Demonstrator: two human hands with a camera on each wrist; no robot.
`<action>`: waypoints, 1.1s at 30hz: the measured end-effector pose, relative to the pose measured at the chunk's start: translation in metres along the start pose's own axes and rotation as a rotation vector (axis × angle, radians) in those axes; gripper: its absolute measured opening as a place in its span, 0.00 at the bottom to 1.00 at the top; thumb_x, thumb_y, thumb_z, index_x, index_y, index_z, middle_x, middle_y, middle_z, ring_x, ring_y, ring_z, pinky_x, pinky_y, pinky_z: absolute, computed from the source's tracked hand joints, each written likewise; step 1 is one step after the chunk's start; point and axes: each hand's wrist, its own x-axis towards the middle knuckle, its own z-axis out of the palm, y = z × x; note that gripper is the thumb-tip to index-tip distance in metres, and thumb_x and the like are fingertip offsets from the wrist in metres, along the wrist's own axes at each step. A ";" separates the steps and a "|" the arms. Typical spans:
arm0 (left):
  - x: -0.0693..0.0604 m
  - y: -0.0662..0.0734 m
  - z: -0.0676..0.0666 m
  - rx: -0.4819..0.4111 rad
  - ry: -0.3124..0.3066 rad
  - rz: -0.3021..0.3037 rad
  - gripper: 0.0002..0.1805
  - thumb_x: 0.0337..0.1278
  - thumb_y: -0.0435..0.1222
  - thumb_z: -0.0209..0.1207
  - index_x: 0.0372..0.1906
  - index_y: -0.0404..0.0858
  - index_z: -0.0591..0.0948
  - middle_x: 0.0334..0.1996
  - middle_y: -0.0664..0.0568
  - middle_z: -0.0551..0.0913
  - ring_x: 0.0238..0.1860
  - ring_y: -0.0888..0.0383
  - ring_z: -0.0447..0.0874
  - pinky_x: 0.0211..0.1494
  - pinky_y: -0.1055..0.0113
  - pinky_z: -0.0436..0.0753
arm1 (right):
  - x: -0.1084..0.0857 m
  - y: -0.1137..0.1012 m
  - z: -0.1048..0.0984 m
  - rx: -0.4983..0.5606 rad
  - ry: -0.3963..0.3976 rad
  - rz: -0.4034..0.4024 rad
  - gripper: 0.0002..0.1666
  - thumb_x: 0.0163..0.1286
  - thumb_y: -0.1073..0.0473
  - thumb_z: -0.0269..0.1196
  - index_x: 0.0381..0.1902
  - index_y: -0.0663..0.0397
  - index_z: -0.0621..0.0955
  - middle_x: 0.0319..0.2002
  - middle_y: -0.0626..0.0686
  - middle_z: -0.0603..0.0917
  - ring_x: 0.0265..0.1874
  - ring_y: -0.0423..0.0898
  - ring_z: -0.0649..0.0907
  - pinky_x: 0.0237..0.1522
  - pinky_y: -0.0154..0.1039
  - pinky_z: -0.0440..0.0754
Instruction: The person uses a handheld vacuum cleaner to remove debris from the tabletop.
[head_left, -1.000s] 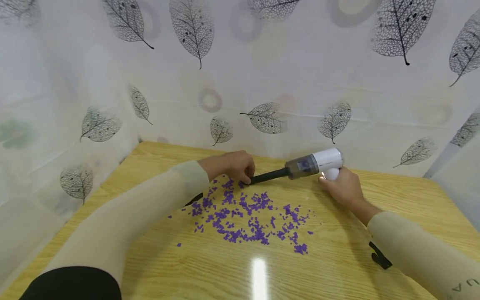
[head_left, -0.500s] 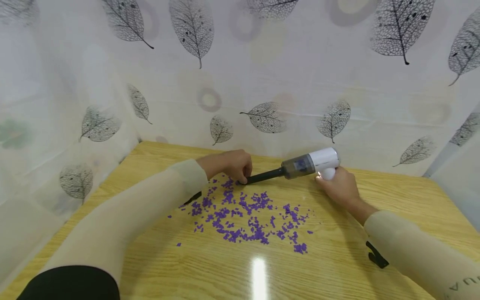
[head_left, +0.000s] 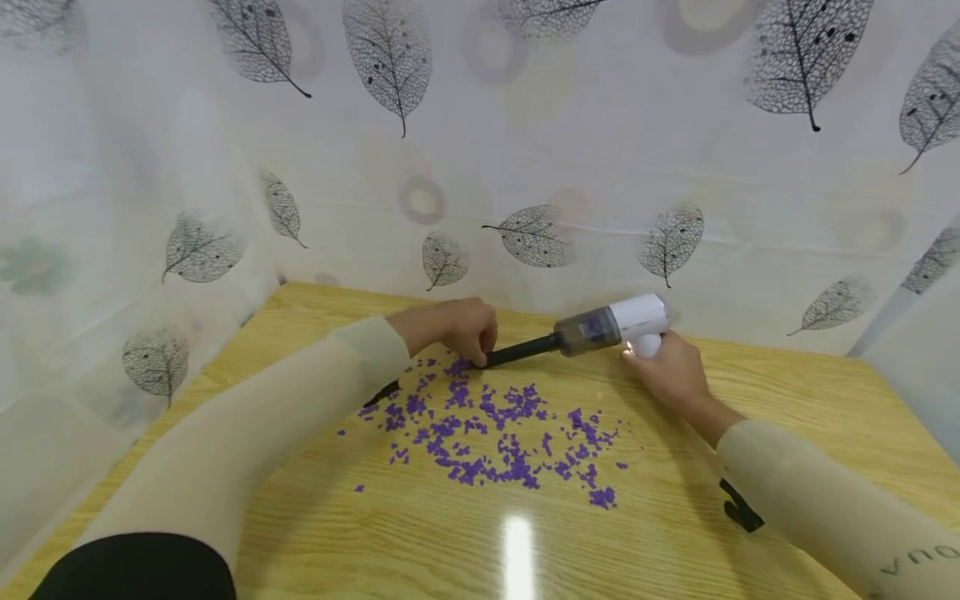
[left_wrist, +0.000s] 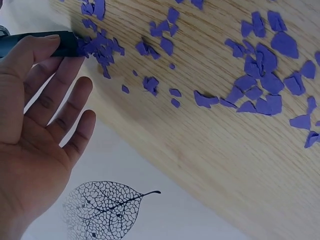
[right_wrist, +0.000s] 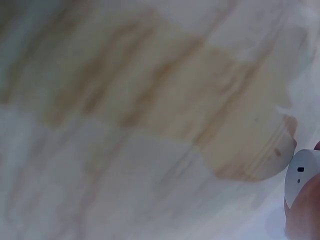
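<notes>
At the far side of the bench (head_left: 420, 542), the person's two hands are both on one handheld vacuum (head_left: 637, 313). The left hand (head_left: 469, 327) pinches the end of its black nozzle (head_left: 521, 352), thumb on top and fingers underneath, the last two fingers loosely spread and clear of it. The right hand (head_left: 670, 371) is closed around the white handle (head_left: 647, 344) at the other end; how its fingers wrap is mostly hidden.

The vacuum lies between the hands, nozzle pointing to the person's left, and something purple shows through its smoky, see-through cup (head_left: 588, 331). Seen from the left wrist, the nozzle's mouth is right at a small clump (left_wrist: 102, 47) of torn purple scraps. Many more scraps (head_left: 516, 468) are strewn over the middle of the bench, some bunched, some lying singly.

Both arms wear cream sleeves (head_left: 300, 425), the right one with dark lettering, and a black strap (head_left: 741, 506) shows under each. A bright reflection (head_left: 517, 554) shines on the wood grain nearest the person. Behind the bench hangs a pale sheet (head_left: 487, 158) printed with dark skeleton leaves.
</notes>
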 end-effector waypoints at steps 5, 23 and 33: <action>-0.003 -0.002 -0.002 -0.012 0.005 0.000 0.08 0.57 0.39 0.67 0.39 0.41 0.89 0.40 0.51 0.89 0.38 0.57 0.87 0.45 0.64 0.84 | 0.002 -0.002 0.001 0.003 0.006 0.008 0.30 0.66 0.49 0.63 0.51 0.73 0.74 0.40 0.68 0.82 0.36 0.59 0.81 0.36 0.49 0.81; -0.007 -0.010 -0.002 -0.027 -0.010 -0.061 0.08 0.63 0.41 0.61 0.43 0.42 0.82 0.46 0.49 0.84 0.39 0.56 0.83 0.45 0.62 0.81 | 0.006 -0.005 0.005 0.028 0.018 0.032 0.31 0.66 0.48 0.63 0.53 0.71 0.74 0.42 0.69 0.82 0.38 0.60 0.82 0.35 0.48 0.82; -0.011 -0.012 -0.004 -0.044 -0.003 -0.064 0.07 0.62 0.39 0.61 0.42 0.42 0.81 0.44 0.49 0.85 0.39 0.56 0.82 0.46 0.63 0.81 | 0.009 -0.007 0.008 0.030 0.027 0.032 0.31 0.66 0.48 0.62 0.52 0.72 0.74 0.41 0.68 0.82 0.37 0.60 0.82 0.34 0.48 0.82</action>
